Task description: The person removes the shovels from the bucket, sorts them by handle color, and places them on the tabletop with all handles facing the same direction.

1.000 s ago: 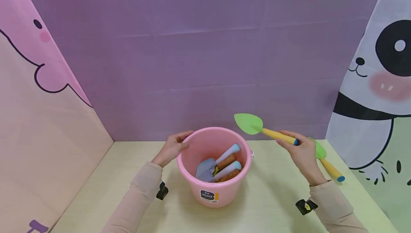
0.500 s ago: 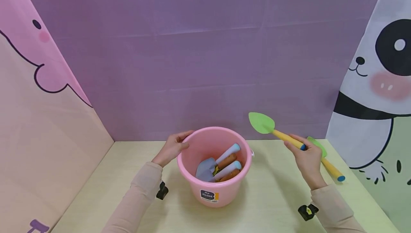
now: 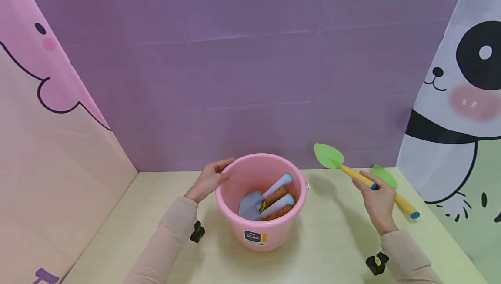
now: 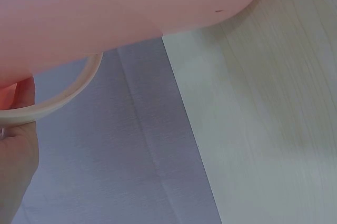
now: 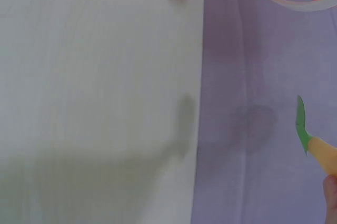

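My left hand (image 3: 207, 182) grips the left rim of a pink bucket (image 3: 283, 229), its thumb over the edge. In the left wrist view, part of that hand (image 4: 16, 166) shows at a pale curved band (image 4: 68, 95) of the bucket. Inside lie a blue-grey trowel (image 3: 275, 187), a lilac trowel (image 3: 278, 208) and orange-brown carrot-like pieces (image 3: 277, 195), partly covered. My right hand (image 3: 379, 201) pinches the yellow handle of a green-bladed trowel (image 3: 352, 174), held up right of the bucket, blade pointing left. Behind that hand, a matching green trowel (image 3: 407, 205) lies on the table, partly hidden.
A pale wood-grain table (image 3: 325, 249) carries everything. Behind it rises a purple backdrop (image 3: 250, 66). A panel with a pink cartoon animal (image 3: 58, 92) stands on the left, and a panda panel (image 3: 446, 158) on the right.
My right hand has moved right and slightly down with the green trowel, away from the bucket and closer to the trowel on the table. My left hand and the bucket stay put.
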### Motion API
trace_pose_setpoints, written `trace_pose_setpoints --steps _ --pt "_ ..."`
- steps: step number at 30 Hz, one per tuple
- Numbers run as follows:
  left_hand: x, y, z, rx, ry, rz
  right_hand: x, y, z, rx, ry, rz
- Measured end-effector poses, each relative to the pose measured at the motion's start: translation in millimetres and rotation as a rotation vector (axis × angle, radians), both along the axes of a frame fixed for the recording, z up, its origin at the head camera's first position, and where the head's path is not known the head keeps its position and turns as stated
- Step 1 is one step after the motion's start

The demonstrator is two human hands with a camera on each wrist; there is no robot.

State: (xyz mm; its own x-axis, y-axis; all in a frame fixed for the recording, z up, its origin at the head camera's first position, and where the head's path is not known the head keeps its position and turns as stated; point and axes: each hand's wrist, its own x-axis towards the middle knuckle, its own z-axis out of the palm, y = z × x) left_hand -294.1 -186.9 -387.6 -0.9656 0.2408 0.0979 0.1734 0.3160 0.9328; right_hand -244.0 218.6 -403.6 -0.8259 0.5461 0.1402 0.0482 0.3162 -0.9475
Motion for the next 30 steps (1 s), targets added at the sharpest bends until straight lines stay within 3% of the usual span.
trace_pose_setpoints --steps 14,30 --pt "-0.8 0 -1.0 0.007 -0.004 0.009 -6.8 20 -27.7 -0.011 -0.025 -0.093" --pt "1.6 0 0.6 0.011 0.002 0.0 -10.2 30 -44.6 -0.017 -0.041 -0.186"
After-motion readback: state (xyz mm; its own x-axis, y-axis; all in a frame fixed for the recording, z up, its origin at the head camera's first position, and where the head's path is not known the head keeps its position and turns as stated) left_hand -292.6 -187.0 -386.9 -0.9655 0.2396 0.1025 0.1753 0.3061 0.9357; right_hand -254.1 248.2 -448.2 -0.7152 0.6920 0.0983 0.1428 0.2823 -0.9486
